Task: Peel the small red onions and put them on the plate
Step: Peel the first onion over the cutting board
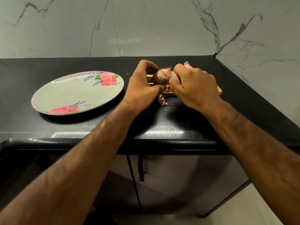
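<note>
Onion [159,78] partly skinned sits gripped in my left hand [142,86] above the cutting board [219,91], my right hand [194,86] curled at its end, hold hidden, while the plate [65,93] to the left carries no onions yet.

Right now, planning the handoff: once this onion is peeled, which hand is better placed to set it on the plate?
Left. The left hand grips the onion and is nearer the plate; the right hand is farther.

The black counter [65,130] carries a flowered plate [73,93] at left, a wooden board [219,91] at right, and a scrap of onion skin [162,100] against the board's near edge.
</note>
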